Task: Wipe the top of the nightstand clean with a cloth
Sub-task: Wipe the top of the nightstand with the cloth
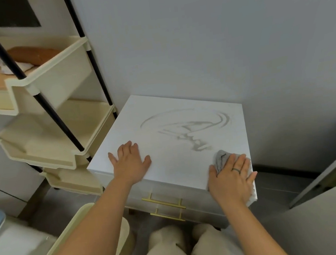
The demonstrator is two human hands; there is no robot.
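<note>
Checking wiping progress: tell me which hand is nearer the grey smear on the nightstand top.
Right. The right hand, flat on the cloth, is just below the smear; the left hand rests farther off at the front left.

Nightstand (pixel 171 147): smooth, matt white top bearing grey smeared streaks (pixel 192 133). Drawer handles (pixel 163 201): brushed brass-coloured metal. Cloth (pixel 221 160): soft grey woven fabric, crumpled. Shelf unit (pixel 54 77), left: glossy cream plastic trays, black poles.
</note>
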